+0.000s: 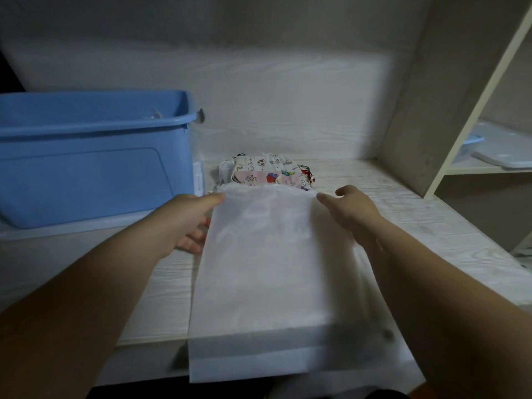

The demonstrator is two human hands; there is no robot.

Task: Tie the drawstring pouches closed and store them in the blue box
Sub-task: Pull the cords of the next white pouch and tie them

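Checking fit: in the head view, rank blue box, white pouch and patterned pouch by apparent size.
white pouch and blue box look alike; pouch is nearer, so unsure.
Then patterned pouch, partly covered.

Person, head view: only arms and hands show. Left hand (190,223) bare; right hand (351,214) bare. Left forearm (95,283) and right forearm (431,277) uncovered up to frame edge. Fine detail of fingers lost to blur, right wrist area smeared most. Dark patch (383,394) at bottom edge between arms — clothing or not, cannot tell.
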